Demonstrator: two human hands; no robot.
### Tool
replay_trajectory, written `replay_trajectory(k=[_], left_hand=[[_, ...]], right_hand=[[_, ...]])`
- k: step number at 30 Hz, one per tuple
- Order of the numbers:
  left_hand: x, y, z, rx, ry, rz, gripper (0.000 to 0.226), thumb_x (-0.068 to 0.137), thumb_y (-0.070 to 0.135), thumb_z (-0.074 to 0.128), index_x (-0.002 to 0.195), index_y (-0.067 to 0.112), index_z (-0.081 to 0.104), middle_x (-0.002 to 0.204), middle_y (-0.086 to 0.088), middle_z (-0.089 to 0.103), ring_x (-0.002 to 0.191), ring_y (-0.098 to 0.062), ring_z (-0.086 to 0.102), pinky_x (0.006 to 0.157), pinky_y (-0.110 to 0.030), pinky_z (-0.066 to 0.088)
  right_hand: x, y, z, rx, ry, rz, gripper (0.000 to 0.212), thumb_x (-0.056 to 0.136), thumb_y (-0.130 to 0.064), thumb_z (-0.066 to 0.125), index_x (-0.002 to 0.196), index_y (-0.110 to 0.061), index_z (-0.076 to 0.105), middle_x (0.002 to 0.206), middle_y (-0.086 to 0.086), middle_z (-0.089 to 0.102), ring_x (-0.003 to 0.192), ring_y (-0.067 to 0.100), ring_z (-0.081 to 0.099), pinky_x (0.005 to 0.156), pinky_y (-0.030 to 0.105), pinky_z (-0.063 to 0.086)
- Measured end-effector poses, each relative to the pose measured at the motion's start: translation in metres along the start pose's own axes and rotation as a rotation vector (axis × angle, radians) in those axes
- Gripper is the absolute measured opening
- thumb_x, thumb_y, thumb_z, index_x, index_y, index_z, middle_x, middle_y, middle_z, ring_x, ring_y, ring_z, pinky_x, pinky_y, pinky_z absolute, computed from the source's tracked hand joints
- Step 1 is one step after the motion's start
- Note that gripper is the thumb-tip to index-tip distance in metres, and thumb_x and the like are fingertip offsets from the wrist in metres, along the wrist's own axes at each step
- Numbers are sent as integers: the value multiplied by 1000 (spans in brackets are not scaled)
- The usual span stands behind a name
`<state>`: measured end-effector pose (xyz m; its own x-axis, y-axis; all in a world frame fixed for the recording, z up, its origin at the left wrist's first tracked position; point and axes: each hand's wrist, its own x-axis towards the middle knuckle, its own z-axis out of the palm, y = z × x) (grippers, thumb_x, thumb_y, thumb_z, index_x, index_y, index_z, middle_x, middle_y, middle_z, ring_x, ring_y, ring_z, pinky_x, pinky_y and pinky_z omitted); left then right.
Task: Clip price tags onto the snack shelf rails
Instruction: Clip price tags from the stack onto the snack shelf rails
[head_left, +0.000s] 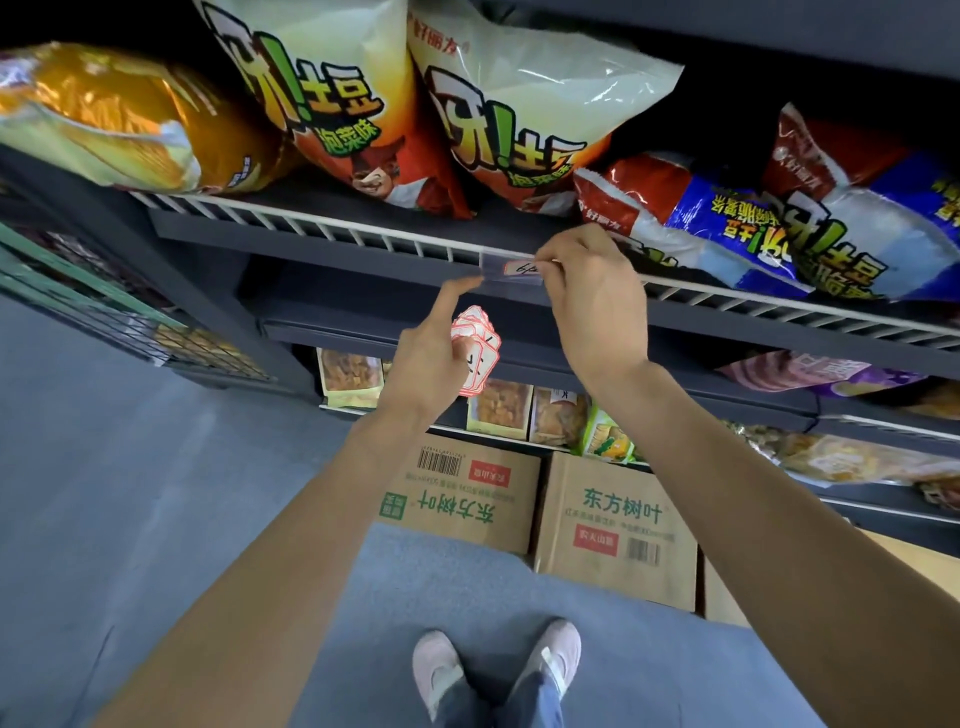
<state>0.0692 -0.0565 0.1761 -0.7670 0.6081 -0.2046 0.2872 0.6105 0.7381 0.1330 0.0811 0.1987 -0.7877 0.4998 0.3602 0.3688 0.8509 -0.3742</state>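
Between the hands: clear tag holder (511, 270) on the white wire shelf rail (322, 224), red-bordered price tag visible inside it.
Right hand (589, 306): fingers curled at the holder's right end, pinching it against the rail; thumb hidden behind the knuckles.
Left hand (434, 358): index finger extended, tip touching the holder's left end; remaining fingers curled round a stack of spare price tags (475, 348).
Above the right hand: blue-and-red snack bags (727, 223) lying flat, edges close to the rail.
Above the left hand: upright chip bags (332, 104); orange bag (119, 119) further left.
Below both hands: lower shelves with small packets; cardboard cartons (613, 525) on the floor; shoes (493, 665) beneath.
Clip seating: cannot tell whether fully snapped on.
Risk, partial seating: likely to sit crooked or drop if only one end catches the wire; cause, uneven pressure from the two ends.
Risk, spare stack: likely to fan out and scatter to the floor; cause, loosened grip while the index finger pushes.
Risk, bag overhang: possible snagging of a blue bag's edge under the clip; cause, closeness to the right knuckles.
Risk, tag legibility: possible slipping of the paper within the sleeve during pressing.
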Motion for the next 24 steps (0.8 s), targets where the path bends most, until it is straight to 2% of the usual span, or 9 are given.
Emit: replay_trajectory(k=[4,7,10,14,18,20,24], left_hand=[[3,-2,-2,0,-16,17,65,91,-4,38,138,39,30,60,2,42,60,-10,45,47,-17,33],[8,-4,-3,-6,-13,24,64,90,-4,38,137,39,32,61,2,44,61,-11,45,47,-19,32],[9,-5,-4,-19,-36,17,64,91,-4,38,136,41,32,65,-2,47,65,-12,45,49,-20,33],[8,-5,-4,-39,-56,29,64,91,-4,38,137,40,31,67,-6,48,67,-14,45,51,-20,34],[10,-7,-3,-47,-60,36,65,91,-4,39,137,40,30,69,-4,49,78,-22,50,51,-19,33],[10,-7,-4,-39,-69,35,66,90,-5,39,137,41,30,70,-2,49,81,-23,50,50,-19,32],[10,-3,-8,-36,-78,37,65,91,-4,40,138,40,30,81,-10,55,78,-21,51,47,-19,32]], right_hand=[[-3,-1,13,-71,-2,-15,14,73,3,70,87,-2,68,95,14,58,71,30,58,47,34,49],[-3,-1,18,-152,1,-41,25,61,10,77,81,-4,69,86,11,60,66,27,59,39,25,41],[-2,-6,15,-255,15,-108,34,51,13,78,78,-7,69,77,10,60,61,26,59,37,21,34],[-2,-11,13,-361,51,-99,34,50,9,77,76,-10,66,67,8,59,48,24,54,41,17,21],[-10,-11,17,-348,74,-96,33,52,12,69,79,-7,69,75,10,63,54,26,58,40,19,30],[-15,-12,17,-339,56,-59,37,53,13,73,83,-7,69,83,11,63,61,28,60,40,21,31],[-23,-15,18,-322,15,-13,39,58,5,81,92,-9,70,96,9,62,76,27,61,39,22,30]])
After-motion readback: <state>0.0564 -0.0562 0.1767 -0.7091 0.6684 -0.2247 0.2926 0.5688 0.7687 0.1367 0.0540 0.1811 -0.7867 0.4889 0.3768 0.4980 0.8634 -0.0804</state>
